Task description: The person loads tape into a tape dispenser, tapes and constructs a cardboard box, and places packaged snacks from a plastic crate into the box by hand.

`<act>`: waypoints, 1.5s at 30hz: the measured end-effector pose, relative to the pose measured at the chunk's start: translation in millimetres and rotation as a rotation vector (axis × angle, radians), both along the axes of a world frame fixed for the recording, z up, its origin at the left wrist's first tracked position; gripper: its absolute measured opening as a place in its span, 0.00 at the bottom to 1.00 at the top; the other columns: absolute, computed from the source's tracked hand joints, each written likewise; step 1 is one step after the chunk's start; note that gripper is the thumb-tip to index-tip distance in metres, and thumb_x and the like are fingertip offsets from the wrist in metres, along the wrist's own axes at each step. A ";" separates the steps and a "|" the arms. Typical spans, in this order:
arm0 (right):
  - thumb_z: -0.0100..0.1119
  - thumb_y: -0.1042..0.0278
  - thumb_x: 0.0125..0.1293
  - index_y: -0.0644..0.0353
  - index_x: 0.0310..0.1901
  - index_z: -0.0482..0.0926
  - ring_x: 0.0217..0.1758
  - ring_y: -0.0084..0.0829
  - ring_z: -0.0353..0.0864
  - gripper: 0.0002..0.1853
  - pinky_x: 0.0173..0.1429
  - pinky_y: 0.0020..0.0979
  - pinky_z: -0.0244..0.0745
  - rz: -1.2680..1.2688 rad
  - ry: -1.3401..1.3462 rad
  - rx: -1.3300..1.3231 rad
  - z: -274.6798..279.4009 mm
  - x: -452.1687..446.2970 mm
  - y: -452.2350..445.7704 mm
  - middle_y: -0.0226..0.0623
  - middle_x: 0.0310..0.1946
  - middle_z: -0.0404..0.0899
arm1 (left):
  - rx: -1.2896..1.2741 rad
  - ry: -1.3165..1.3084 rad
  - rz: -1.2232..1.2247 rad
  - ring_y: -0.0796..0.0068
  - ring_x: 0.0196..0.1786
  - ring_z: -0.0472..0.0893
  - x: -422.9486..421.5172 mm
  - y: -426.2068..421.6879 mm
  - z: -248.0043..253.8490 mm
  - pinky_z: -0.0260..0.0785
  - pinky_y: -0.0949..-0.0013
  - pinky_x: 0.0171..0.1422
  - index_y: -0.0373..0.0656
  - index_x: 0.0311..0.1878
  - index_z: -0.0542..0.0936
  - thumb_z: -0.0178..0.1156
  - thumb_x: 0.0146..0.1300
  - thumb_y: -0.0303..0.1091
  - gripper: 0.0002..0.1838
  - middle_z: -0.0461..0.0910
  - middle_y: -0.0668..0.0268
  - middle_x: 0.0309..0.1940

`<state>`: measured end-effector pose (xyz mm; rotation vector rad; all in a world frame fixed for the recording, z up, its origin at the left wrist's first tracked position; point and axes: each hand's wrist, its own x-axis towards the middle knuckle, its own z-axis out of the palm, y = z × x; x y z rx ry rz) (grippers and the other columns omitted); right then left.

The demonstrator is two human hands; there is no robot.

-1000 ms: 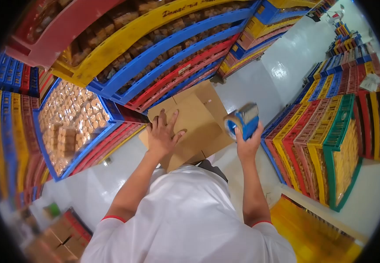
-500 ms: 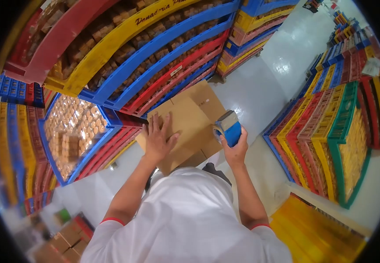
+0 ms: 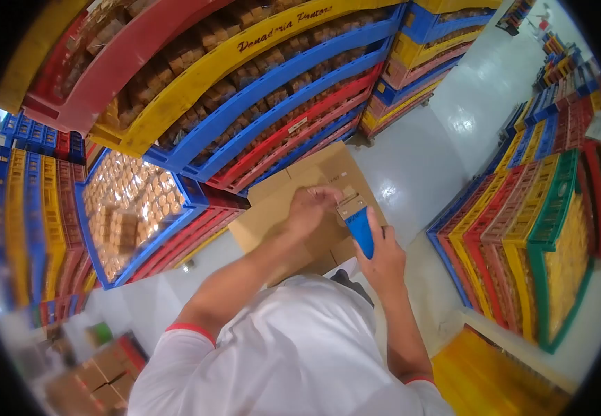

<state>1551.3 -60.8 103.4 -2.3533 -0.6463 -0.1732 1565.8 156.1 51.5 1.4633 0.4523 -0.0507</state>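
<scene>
From here I see a tan cardboard box (image 3: 266, 218), smooth and matte, flat on top with straight seams, right in front of the person in a white cloth shirt with red sleeve trim (image 3: 293, 347). Over its right side the right hand (image 3: 387, 260) is wrapped round a blue handheld tape dispenser (image 3: 361, 237) with a pale front end. The left hand (image 3: 307, 211) is bent inward, fingers curled against that front end; I can't tell whether they pinch any tape.

The box's far edge lies close against a tall stack of plastic crates; I can't make out whether they touch. Its left corner is near another stack, so there's little room on that side. To the right, the shiny grey floor (image 3: 453, 125) opens into a long aisle, with bare floor between the box and the right-hand stack.

The tall stack has ribbed bands of red, blue and yellow, including a yellow plastic crate with dark script (image 3: 283, 29), and small brown packets fill it. At left, a blue-rimmed plastic crate (image 3: 193, 197) holds round brown goods under glossy clear wrap (image 3: 131, 197). At right, a green plastic crate (image 3: 565, 201) shows yellowish contents.
</scene>
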 end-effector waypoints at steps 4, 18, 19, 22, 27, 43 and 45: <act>0.70 0.63 0.61 0.45 0.78 0.64 0.38 0.53 0.86 0.42 0.41 0.49 0.81 0.004 0.223 -0.333 8.2 27.3 30.0 0.52 0.42 0.79 | 0.153 -0.209 0.236 0.77 0.44 0.84 61.8 73.0 -53.8 0.75 0.68 0.52 0.38 0.40 0.88 0.65 0.69 0.28 0.05 0.88 0.66 0.41; 0.74 0.57 0.53 0.49 0.73 0.71 0.34 0.52 0.87 0.42 0.40 0.49 0.83 0.046 0.219 -0.433 -4.9 71.1 67.6 0.53 0.39 0.81 | 0.019 -0.024 0.068 0.76 0.39 0.84 86.0 95.1 -85.9 0.74 0.70 0.46 0.38 0.51 0.77 0.75 0.60 0.34 0.21 0.86 0.63 0.36; 0.75 0.56 0.53 0.49 0.73 0.72 0.34 0.52 0.87 0.42 0.39 0.49 0.83 0.051 0.212 -0.437 -4.1 71.4 68.6 0.53 0.39 0.81 | 0.026 0.008 0.062 0.74 0.40 0.85 87.4 98.0 -90.5 0.75 0.68 0.48 0.37 0.53 0.78 0.75 0.60 0.34 0.22 0.87 0.61 0.37; 0.75 0.56 0.53 0.49 0.73 0.72 0.34 0.51 0.87 0.42 0.39 0.48 0.82 0.049 0.213 -0.439 -3.7 69.7 70.4 0.52 0.38 0.81 | 0.297 0.091 0.020 0.69 0.45 0.87 91.0 111.5 -146.0 0.77 0.66 0.53 0.35 0.58 0.78 0.74 0.61 0.35 0.25 0.88 0.56 0.43; 0.75 0.56 0.53 0.47 0.73 0.72 0.32 0.50 0.86 0.43 0.37 0.47 0.82 0.016 0.201 -0.426 -9.0 61.5 66.5 0.49 0.36 0.80 | 0.513 0.233 -0.017 0.66 0.59 0.85 73.2 101.9 -96.1 0.76 0.63 0.64 0.35 0.66 0.77 0.65 0.70 0.39 0.26 0.85 0.52 0.58; 0.71 0.61 0.58 0.42 0.72 0.74 0.32 0.50 0.85 0.36 0.37 0.48 0.82 -0.029 0.188 -0.369 3.5 46.5 50.7 0.47 0.36 0.78 | 0.501 0.021 -0.385 0.64 0.54 0.79 100.4 73.3 -75.5 0.66 0.60 0.66 0.44 0.55 0.84 0.36 0.81 0.63 0.35 0.81 0.57 0.46; 0.71 0.61 0.58 0.42 0.72 0.74 0.32 0.51 0.85 0.37 0.37 0.49 0.82 -0.020 0.220 -0.413 25.3 34.4 25.8 0.47 0.37 0.78 | 0.530 0.035 -0.401 0.62 0.55 0.78 101.6 76.0 -73.8 0.66 0.58 0.66 0.44 0.56 0.83 0.34 0.80 0.64 0.36 0.81 0.55 0.47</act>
